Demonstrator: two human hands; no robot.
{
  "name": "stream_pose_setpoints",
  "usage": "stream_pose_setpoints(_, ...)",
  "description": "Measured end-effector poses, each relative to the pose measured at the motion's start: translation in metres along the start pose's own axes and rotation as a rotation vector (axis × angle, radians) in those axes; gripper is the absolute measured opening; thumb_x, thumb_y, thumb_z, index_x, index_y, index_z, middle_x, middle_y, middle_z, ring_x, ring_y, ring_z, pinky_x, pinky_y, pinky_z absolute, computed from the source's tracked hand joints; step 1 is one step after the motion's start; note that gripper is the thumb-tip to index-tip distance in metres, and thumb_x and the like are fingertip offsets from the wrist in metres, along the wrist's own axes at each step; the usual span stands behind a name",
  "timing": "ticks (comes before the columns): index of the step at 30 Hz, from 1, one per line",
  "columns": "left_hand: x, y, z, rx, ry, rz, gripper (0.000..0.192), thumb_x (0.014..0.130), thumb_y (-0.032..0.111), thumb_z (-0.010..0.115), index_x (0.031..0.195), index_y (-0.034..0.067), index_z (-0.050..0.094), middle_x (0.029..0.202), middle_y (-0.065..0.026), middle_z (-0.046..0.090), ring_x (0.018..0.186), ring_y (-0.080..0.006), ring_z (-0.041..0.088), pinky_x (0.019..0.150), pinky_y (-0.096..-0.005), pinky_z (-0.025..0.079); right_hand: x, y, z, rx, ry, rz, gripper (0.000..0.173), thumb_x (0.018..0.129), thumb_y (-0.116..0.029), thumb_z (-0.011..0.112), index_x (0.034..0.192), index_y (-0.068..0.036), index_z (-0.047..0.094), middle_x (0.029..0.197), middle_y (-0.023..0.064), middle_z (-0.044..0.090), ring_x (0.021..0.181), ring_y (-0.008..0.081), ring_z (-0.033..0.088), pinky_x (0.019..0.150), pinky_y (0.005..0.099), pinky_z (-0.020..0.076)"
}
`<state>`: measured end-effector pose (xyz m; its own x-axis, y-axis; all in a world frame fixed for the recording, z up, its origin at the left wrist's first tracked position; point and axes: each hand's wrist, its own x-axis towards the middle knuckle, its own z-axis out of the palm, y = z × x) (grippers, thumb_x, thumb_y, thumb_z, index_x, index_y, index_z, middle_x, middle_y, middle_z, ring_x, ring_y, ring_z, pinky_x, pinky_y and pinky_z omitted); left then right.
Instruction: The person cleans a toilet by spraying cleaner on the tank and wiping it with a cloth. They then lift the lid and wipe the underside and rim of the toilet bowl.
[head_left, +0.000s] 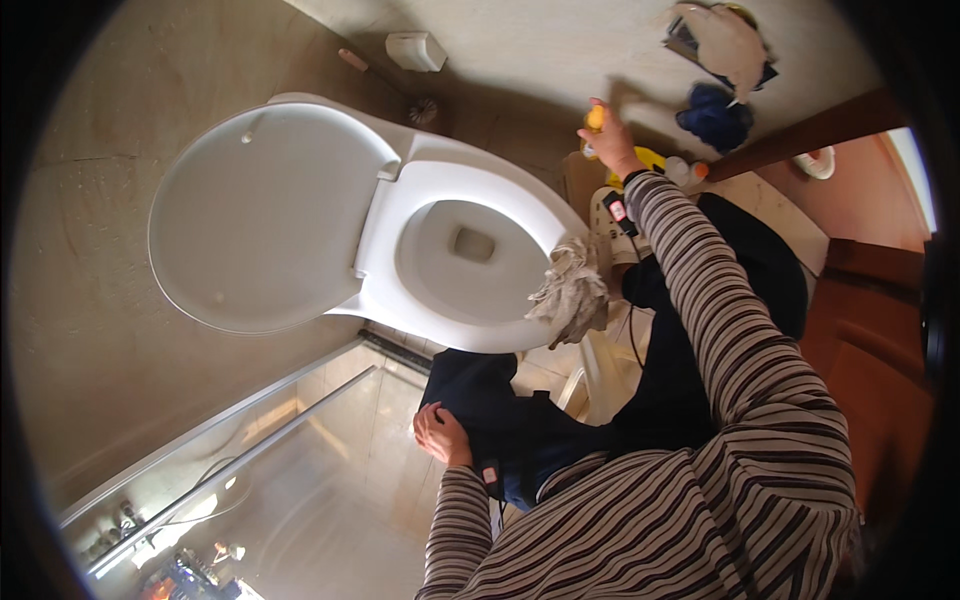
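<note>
My right hand (613, 141) is stretched out near the wall, with its fingers around the top of a small bottle with a yellow-orange cap (595, 118). The hand hides part of the bottle. My left hand (441, 433) rests at my left knee on dark trousers (480, 390), fingers loosely curled and nothing visible in them. Before me stands a white toilet bowl (465, 315) with its seat bare and its lid (270, 217) raised. A crumpled greyish cloth (574, 292) hangs over the front rim of the bowl.
Beside the right forearm are a yellow packet (649, 159) and a white bottle with an orange cap (699, 172). Dark blue cloth (715, 118) hangs on the wall. A toilet brush (423, 110) stands behind the bowl. A glass shower screen (247, 465) lies left; a wooden door (862, 345) is right.
</note>
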<state>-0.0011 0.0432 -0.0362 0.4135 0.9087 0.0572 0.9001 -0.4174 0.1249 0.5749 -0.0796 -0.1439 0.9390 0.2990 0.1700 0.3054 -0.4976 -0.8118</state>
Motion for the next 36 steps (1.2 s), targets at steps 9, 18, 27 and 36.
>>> stream_pose_setpoints(9,0.006,0.002,-0.002,0.020,-0.081,-0.075,0.015,0.085,0.018,0.056,0.091,0.014,0.069,0.109,-0.0012,0.067,0.116,-0.0242,0.055,0.103,-0.0409,0.037,-0.026,0.035,0.012,-0.067,-0.094,0.065,0.054,0.077,-0.012,0.076,0.126,-0.010,0.053,0.117,0.0150,0.062,0.110,0.0308,0.060,0.095,0.0367,0.0474)
stream_pose_setpoints(18,0.001,-0.006,-0.002,-0.001,-0.037,-0.062,0.016,0.086,0.017,0.053,0.092,0.013,0.068,0.107,-0.0039,0.066,0.113,-0.0259,0.055,0.102,-0.0413,0.037,-0.044,0.029,0.004,-0.088,-0.017,0.139,0.064,0.080,-0.015,0.074,0.135,-0.010,0.043,0.123,0.0147,0.058,0.112,0.0325,0.058,0.096,0.0370,0.0470)
stream_pose_setpoints(27,-0.002,-0.007,-0.004,-0.031,-0.057,-0.132,0.015,0.085,0.017,0.056,0.091,0.014,0.069,0.111,-0.0014,0.067,0.118,-0.0242,0.053,0.104,-0.0416,0.035,-0.034,0.022,0.003,-0.079,0.121,0.128,0.076,0.077,-0.022,0.078,0.139,-0.003,0.038,0.124,0.0192,0.056,0.116,0.0347,0.054,0.099,0.0406,0.0443)
stream_pose_setpoints(36,-0.005,-0.004,-0.007,-0.074,-0.068,-0.169,0.018,0.085,0.019,0.055,0.093,0.013,0.070,0.112,-0.0013,0.066,0.122,-0.0241,0.050,0.108,-0.0427,0.030,-0.089,-0.056,-0.010,-0.044,0.514,0.079,0.045,0.085,-0.025,0.067,0.119,0.002,0.055,0.115,0.0238,0.057,0.106,0.0400,0.053,0.094,0.0461,0.0416)
